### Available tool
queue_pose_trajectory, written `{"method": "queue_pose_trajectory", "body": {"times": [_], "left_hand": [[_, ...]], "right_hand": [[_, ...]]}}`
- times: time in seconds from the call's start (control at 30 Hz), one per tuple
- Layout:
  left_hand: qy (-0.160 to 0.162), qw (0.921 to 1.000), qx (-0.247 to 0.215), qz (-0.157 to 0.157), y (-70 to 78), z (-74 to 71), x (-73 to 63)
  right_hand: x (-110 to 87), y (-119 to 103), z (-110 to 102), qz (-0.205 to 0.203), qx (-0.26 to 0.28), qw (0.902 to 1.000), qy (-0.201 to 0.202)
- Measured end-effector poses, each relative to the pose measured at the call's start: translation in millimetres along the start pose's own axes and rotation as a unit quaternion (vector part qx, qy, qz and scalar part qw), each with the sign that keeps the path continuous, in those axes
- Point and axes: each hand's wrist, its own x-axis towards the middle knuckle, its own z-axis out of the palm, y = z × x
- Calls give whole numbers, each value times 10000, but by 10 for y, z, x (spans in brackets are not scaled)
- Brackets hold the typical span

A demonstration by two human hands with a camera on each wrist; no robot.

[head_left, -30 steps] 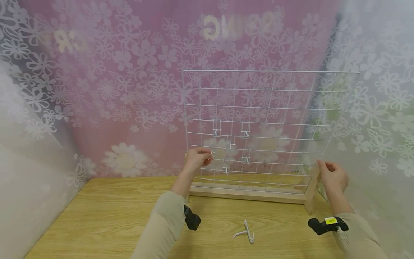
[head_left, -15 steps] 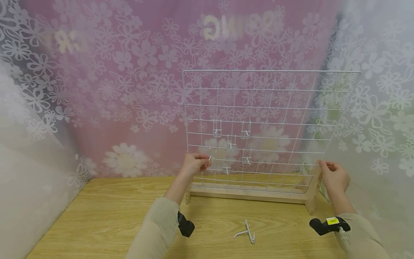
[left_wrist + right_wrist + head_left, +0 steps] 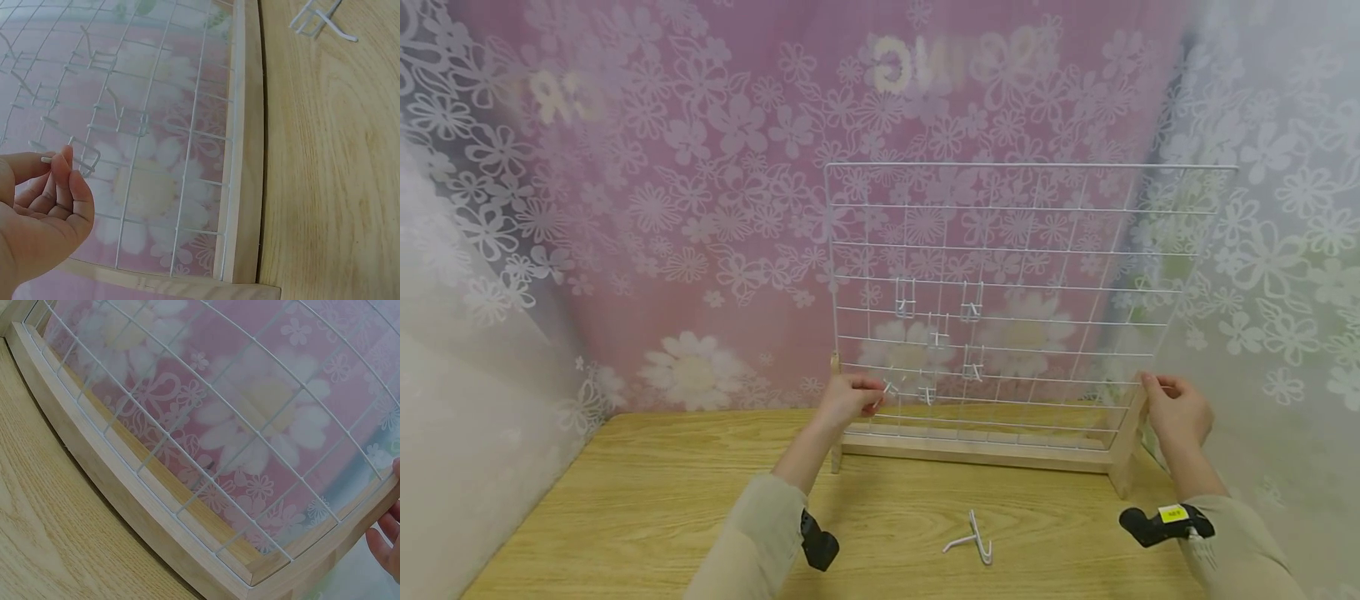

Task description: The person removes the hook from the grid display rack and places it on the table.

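Note:
A white wire grid [image 3: 1030,166] stands upright in a light wooden stand [image 3: 973,452]. My left hand [image 3: 850,400] is at the grid's lower left, pinching the prong of a white wire hook [image 3: 95,154] between thumb and fingers. In the left wrist view the hook's bent wire frame lies right at the grid wires. Several more hooks [image 3: 972,311] hang on the grid to the right of this hand and above it. My right hand [image 3: 1178,412] grips the top of the stand's right wooden post, fingers [image 3: 379,547] behind it in the right wrist view.
One loose white hook [image 3: 977,537] lies on the wood-grain table [image 3: 662,508] in front of the stand. Behind the grid hangs a pink flowered curtain [image 3: 722,208], and pale flowered sheeting [image 3: 1285,333] borders the right side.
My left hand has moved down and slightly left along the grid, with the hook still pinched. The right hand stays on the post.

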Motion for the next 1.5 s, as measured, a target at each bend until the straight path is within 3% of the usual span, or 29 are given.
{"method": "queue_pose_trajectory", "body": {"times": [0.17, 0.4, 0.8, 1.13, 1.5], "left_hand": [[-126, 9998, 132, -23, -66, -11, -19], [-546, 9979, 268, 235, -170, -84, -90], [-789, 9961, 335, -215, -375, -69, -118], [-1179, 9923, 367, -131, -483, -51, -241], [-1456, 9885, 403, -112, -642, 4, -260]], "right_hand": [[6, 4, 2, -5, -2, 10000, 43], [33, 14, 2, 31, -18, 10000, -31], [27, 11, -9, 28, -51, 10000, -38], [29, 36, -1, -53, -62, 10000, -31], [45, 54, 22, 35, -18, 10000, -29]]}}
